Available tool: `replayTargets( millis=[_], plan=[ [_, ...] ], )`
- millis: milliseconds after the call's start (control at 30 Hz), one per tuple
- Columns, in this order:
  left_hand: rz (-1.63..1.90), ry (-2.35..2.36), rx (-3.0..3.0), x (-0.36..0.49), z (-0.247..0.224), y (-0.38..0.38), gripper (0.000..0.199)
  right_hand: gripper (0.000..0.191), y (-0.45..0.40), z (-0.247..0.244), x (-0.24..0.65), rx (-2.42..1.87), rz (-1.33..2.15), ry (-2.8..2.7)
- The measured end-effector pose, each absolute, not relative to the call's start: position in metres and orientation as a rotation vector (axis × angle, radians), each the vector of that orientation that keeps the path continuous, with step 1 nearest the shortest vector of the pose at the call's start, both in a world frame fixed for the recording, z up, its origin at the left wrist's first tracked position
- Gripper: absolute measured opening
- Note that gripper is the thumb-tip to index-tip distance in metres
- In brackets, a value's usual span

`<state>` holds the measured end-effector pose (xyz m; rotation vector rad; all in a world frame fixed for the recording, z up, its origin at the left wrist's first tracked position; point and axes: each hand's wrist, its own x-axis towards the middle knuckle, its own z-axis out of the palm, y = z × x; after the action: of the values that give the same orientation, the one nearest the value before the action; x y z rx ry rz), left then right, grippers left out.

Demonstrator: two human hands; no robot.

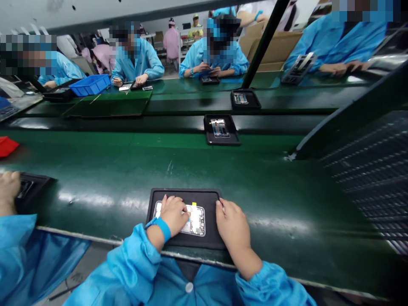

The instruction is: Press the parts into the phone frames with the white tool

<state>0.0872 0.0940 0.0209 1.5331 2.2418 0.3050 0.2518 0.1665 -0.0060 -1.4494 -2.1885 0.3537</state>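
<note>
Phone frame lying flat in a black tray on a green belt; left hand curled over the frame, fingertips on it, grip uncertain; right hand open, resting on the tray just beside the frame's edge.

Own hands: 2, the left hand and the right hand
Wristbands: 1, on the left wrist, a blue wristband
Phone frames in trays: 3, the nearest phone frame under the hands
Black trays on the belt: 4 in clear view, the nearest black tray
Green belts: 2, the near green belt
Blue bins: 1, a blue bin
Red cloths or pieces: 1, a red piece, too blurred to tell
Co-workers in blue coats: at least 5, one co-worker
People in pink coats: 2, one person in pink
</note>
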Motion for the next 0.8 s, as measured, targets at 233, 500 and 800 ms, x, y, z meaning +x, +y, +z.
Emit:
replayTargets(
  millis=[233, 500, 800],
  plan=[
    [0.515, 2.206, 1.507, 0.094, 0.017, 0.093, 0.008, 0.043, 0.167, -0.006, 0.253, -1.431, 0.381, -2.222],
    [0.931, 2.401, 0.962, 0.039, 0.042, 0.057, 0.038, 0.053, 0.168, -0.008, 0.259, -1.519, 0.576, -2.155],
    [0.757, 2.537, 0.718, 0.041, 0.014, -0.002, 0.045, 0.055, 0.177, -0.002, 0.263, -1.663, 0.720, -2.202]
  ],
)
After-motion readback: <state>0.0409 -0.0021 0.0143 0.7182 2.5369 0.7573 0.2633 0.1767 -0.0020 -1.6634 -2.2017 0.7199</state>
